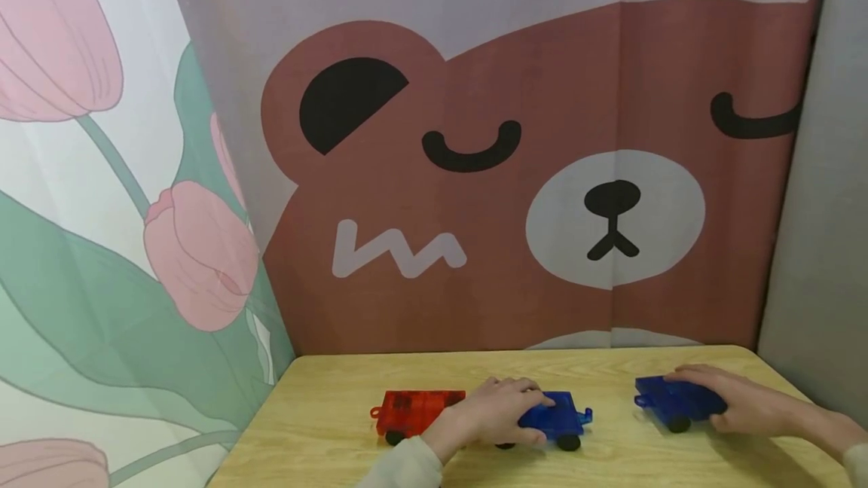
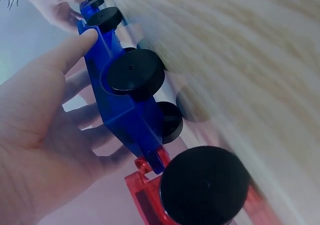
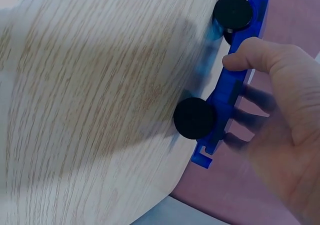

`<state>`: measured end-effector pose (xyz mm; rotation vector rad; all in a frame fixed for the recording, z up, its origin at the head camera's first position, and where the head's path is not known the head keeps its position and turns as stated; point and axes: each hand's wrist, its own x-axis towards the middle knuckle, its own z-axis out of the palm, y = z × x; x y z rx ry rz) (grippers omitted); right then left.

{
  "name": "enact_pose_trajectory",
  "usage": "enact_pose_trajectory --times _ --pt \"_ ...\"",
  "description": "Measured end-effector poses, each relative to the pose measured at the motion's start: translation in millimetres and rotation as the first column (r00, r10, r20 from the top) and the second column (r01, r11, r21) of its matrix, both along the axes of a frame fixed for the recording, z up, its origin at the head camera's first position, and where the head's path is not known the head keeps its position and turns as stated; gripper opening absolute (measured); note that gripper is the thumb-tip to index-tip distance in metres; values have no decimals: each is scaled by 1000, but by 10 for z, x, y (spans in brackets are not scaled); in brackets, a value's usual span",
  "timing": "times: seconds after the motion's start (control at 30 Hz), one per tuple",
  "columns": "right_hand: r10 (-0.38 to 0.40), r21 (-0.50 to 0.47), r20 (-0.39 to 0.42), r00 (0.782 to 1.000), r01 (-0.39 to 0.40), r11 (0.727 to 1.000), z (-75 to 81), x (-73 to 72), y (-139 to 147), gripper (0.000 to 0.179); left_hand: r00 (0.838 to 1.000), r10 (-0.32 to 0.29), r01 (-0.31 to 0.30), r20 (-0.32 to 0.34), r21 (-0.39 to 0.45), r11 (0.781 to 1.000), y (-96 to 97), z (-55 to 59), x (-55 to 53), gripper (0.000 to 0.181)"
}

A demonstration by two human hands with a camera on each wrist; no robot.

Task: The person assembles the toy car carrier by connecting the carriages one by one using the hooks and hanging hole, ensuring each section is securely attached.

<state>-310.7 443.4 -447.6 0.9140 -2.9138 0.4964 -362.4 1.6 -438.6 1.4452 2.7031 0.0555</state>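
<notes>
Head view: the fingers of the right hand (image 1: 753, 401) pinch a translucent blue plastic wheeled car (image 1: 654, 391); the left hand's (image 1: 491, 413) likewise grip a matching blue car (image 1: 559, 419), hitched to a translucent red plastic car (image 1: 410, 414). Over the pale wood-grained table (image 1: 339, 379), the right car's loop (image 1: 639, 401) faces the left car's hook (image 1: 588, 416), apart, its long axis looking slightly skewed.

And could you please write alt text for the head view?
A person's left hand holds a blue toy car beside a red car on a wood-grain table, while the right hand holds a second blue car farther right. Behind are a brown bear print and, at left, pink tulips.
</notes>
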Motion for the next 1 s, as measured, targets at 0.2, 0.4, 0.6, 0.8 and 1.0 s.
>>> enact_pose_trajectory --times 0.2,0.4,0.6,0.8,1.0 --pt "8 6 -31 999 -8 1000 2 -4 -18 69 1000 5 -5 -20 9 1000 -2 -22 17 53" --pt "-39 17 -16 999 39 999 30 13 -26 66 999 19 -19 -30 18 1000 17 -22 29 52" --pt "-31 27 9 999 31 999 63 4 3 64 999 23 -23 -28 26 999 30 -20 37 52" --pt "-3 33 -7 1000 3 999 99 15 23 63 999 7 -5 -41 45 999 38 -34 39 52" --pt "-15 46 -18 1000 16 999 137 61 2 62 999 10 -8 -38 51 999 41 -31 55 51"
